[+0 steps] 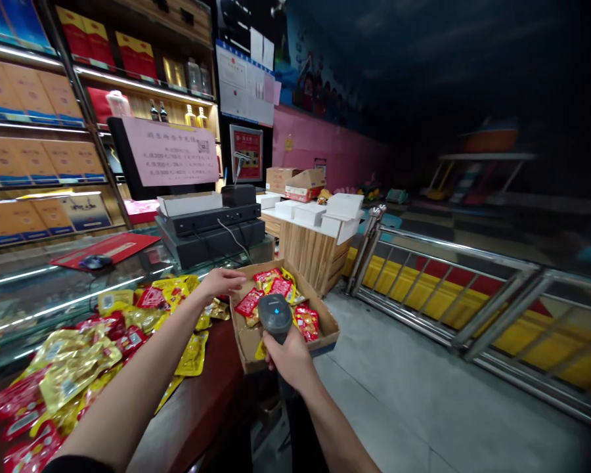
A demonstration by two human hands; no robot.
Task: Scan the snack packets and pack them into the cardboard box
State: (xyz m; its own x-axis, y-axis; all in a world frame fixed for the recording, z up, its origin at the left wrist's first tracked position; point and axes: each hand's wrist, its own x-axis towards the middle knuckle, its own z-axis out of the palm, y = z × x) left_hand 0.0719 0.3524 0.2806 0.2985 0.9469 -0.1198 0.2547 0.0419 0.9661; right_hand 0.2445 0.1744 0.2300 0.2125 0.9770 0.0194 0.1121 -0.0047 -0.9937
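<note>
In my right hand (293, 360) is a dark handheld barcode scanner (274, 314), its top showing a small blue light. The scanner sits above a shallow cardboard box (320, 294) that holds several red and yellow snack packets (280, 287). My left hand (222, 282) reaches to the left rim of that box, fingers stretched out, with nothing visible in them; whether they touch the rim I cannot tell. Under and beyond my left forearm, a heap of shiny gold, red and yellow packets (81, 358) spreads over the counter.
A glass-topped counter (10, 289) bears a monitor (121, 154) with a pink notice, dark boxy equipment (211, 220) and a mouse (96, 261). Shelves of boxed goods (39, 154) rise behind. To the right are a wooden cabinet (305, 253) and a metal railing (448, 249).
</note>
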